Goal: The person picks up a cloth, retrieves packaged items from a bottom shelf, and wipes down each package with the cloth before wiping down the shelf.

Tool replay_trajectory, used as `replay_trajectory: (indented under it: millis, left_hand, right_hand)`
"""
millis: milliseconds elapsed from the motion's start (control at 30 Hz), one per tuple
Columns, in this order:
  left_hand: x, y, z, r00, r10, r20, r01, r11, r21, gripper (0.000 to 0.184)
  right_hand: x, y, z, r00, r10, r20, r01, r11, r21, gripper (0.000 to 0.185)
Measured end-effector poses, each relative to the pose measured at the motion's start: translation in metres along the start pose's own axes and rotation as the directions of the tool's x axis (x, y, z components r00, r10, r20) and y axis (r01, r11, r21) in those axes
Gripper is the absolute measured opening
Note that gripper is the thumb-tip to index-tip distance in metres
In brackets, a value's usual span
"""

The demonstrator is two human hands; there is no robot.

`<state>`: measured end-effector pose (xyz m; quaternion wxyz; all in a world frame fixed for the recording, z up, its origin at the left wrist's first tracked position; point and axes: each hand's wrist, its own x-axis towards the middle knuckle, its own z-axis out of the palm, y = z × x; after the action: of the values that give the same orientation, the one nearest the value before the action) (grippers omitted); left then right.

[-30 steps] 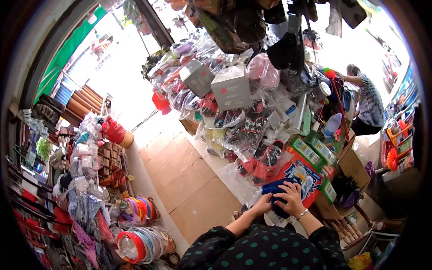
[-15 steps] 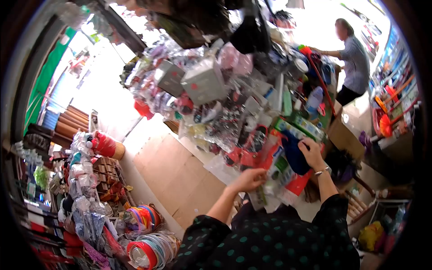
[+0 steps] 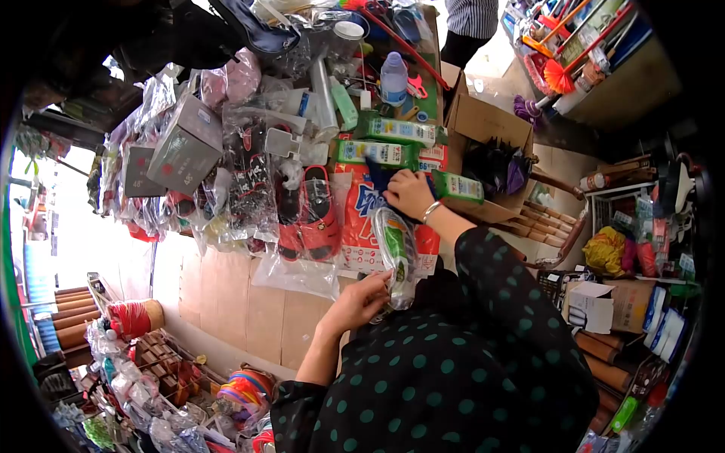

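Observation:
My left hand is closed, pinching the lower edge of a clear plastic packet with a rounded top and a green and white insert. The packet leans over the front of the table. Just beyond it, my right hand is closed on a dark blue cloth, which lies on a red and white printed sheet. Its fingertips are partly hidden against the cloth. Green and white packs lie around the cloth, one just right of my right hand.
Red and black slippers in plastic lie to the left, with grey boxes farther over. A bottle stands behind the packs. An open carton and a wooden chair are at the right. A person stands beyond the table.
My right hand has lowered the dark blue cloth onto the printed sheet. My left hand still holds the packet, now more fully in sight. The view has turned toward the right and down.

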<state>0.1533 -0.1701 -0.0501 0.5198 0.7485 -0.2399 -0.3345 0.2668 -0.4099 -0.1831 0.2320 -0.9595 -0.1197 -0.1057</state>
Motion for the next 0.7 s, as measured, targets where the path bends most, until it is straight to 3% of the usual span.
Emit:
replay_trajectory:
  millis: [33,100,133,167,200,233,267,300,333,367,400,433,467,500,533,567,633,667,700]
  left_hand:
    - [-0.001,-0.007,-0.001,1.000,-0.006,0.006,0.006,1.000,0.006,0.011]
    - [-0.005,-0.022,0.000,0.993,-0.106,-0.042,0.094,0.969,-0.230,0.012]
    - [-0.007,-0.042,-0.003,0.996,-0.089,0.001,0.077,0.851,-0.519,0.013]
    - [-0.001,-0.065,-0.017,0.974,-0.228,-0.017,0.127,0.602,-0.788,0.019]
    - [0.003,-0.066,-0.020,0.958,-0.286,-0.032,0.137,0.550,-0.824,0.028]
    - [0.006,-0.066,-0.022,0.936,-0.350,-0.040,0.150,0.497,-0.855,0.037]
    - [0.012,-0.069,-0.029,0.933,-0.359,-0.026,0.170,0.503,-0.848,0.037]
    - [0.020,-0.075,-0.037,0.901,-0.417,0.119,0.353,0.547,-0.759,0.045]
    - [0.032,-0.080,-0.046,0.836,-0.484,0.260,0.527,0.576,-0.625,0.052]
    - [0.053,-0.081,-0.049,0.829,-0.486,0.277,0.543,0.581,-0.606,0.052]
    - [0.070,-0.083,-0.049,0.755,-0.599,0.268,0.655,0.712,-0.254,0.059]
    - [0.083,-0.087,-0.046,0.685,-0.697,0.213,0.682,0.716,0.149,0.066]
    - [0.093,-0.105,-0.039,0.678,-0.701,0.222,0.679,0.712,0.177,0.066]
    - [0.098,-0.133,-0.028,0.804,-0.594,0.021,0.580,0.793,0.185,0.063]
    - [0.103,-0.148,-0.022,0.882,-0.442,-0.163,0.470,0.851,0.233,0.061]
    - [0.108,-0.147,-0.016,0.884,-0.443,-0.147,0.466,0.848,0.252,0.061]
    - [0.115,-0.148,-0.002,0.937,-0.319,-0.145,0.339,0.930,0.143,0.060]
    - [0.117,-0.133,0.002,0.920,-0.383,-0.080,0.387,0.921,0.047,0.054]
    - [0.117,-0.120,0.006,0.922,-0.382,-0.063,0.386,0.921,0.055,0.054]
  right_hand:
    - [-0.001,0.004,0.005,0.999,-0.015,-0.030,0.015,1.000,0.005,0.021]
    - [-0.003,0.003,0.000,0.998,0.038,-0.052,-0.032,0.993,0.114,0.022]
    - [-0.005,0.002,-0.003,0.994,0.088,-0.069,-0.071,0.974,0.216,0.023]
    - [-0.009,0.002,-0.002,0.994,0.095,-0.062,-0.078,0.971,0.228,0.023]
    - [-0.010,0.005,-0.003,0.957,0.289,-0.006,-0.238,0.800,0.550,0.024]
    - [-0.013,0.006,-0.005,0.887,0.446,0.116,-0.353,0.497,0.792,0.025]
    - [-0.025,0.007,-0.015,0.825,0.522,0.216,-0.371,0.212,0.904,0.027]
    - [-0.029,0.003,-0.028,0.825,0.522,0.216,-0.371,0.211,0.904,0.027]
    - [-0.036,-0.003,-0.042,0.778,0.571,0.262,-0.335,0.025,0.942,0.027]
    - [-0.043,-0.006,-0.057,0.725,0.615,0.311,-0.271,-0.161,0.949,0.026]
    - [-0.041,-0.015,-0.067,0.698,0.679,0.226,-0.302,-0.006,0.953,0.025]
    - [-0.049,-0.011,-0.071,0.692,0.688,0.220,-0.297,-0.008,0.955,0.025]
    - [-0.063,-0.003,-0.075,0.684,0.691,0.235,-0.231,-0.100,0.968,0.026]
    - [-0.069,0.000,-0.079,0.693,0.674,0.256,-0.179,-0.183,0.967,0.026]
    - [-0.073,-0.007,-0.092,0.703,0.676,0.223,-0.137,-0.179,0.974,0.024]
    - [-0.078,-0.005,-0.095,0.689,0.691,0.218,-0.124,-0.184,0.975,0.024]
    - [-0.094,-0.003,-0.099,0.768,0.633,0.103,-0.166,0.041,0.985,0.023]
    - [-0.099,-0.008,-0.100,0.784,0.621,-0.013,-0.224,0.302,0.927,0.024]
    - [-0.095,-0.018,-0.106,0.828,0.543,-0.138,-0.158,0.462,0.873,0.024]
